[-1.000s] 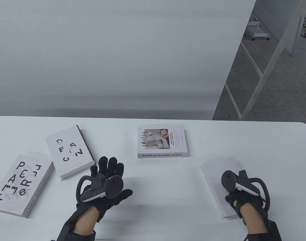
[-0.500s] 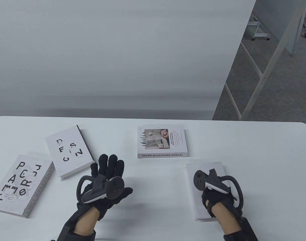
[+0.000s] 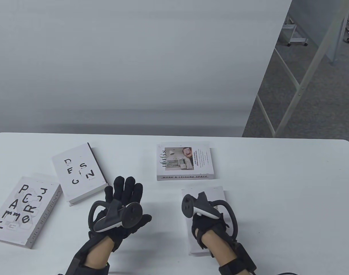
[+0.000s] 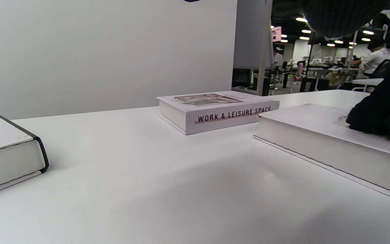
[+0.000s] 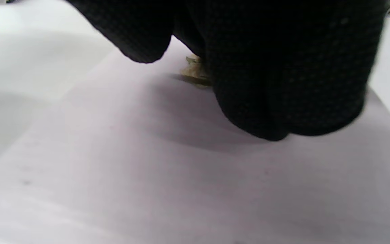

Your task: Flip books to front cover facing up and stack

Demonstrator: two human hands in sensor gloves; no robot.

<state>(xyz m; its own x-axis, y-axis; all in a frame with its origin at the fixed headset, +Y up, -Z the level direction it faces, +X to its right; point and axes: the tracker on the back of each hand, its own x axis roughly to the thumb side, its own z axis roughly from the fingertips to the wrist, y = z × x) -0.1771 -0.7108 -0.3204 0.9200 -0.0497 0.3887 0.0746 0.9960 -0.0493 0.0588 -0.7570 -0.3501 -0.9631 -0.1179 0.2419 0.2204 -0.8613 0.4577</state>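
Note:
Four white books lie on the table [image 3: 277, 172]. My right hand [image 3: 203, 223] presses down on a plain-covered white book [image 3: 191, 190] near the front centre; its fingers [image 5: 283, 67] rest on the cover [image 5: 181, 169]. My left hand [image 3: 124, 197] hovers flat with its fingers spread, holding nothing, left of that book. The "WORK & LEISURE SPACE" book [image 3: 184, 161] lies cover up behind it. The "DESIGN" book [image 3: 78, 172] and a book with scattered black letters [image 3: 19, 210] lie cover up at the left.
In the left wrist view the plain book [image 4: 317, 135] lies close to the "WORK & LEISURE SPACE" book [image 4: 215, 112], and the "DESIGN" book's corner [image 4: 5, 152] is at the left. A white wall panel [image 3: 134, 71] stands behind the table. Floor and a metal frame [image 3: 294, 86] are at the right.
My right hand has slid the plain book leftward across the table, from the right side towards the centre, turning it straighter. My left hand has barely moved.

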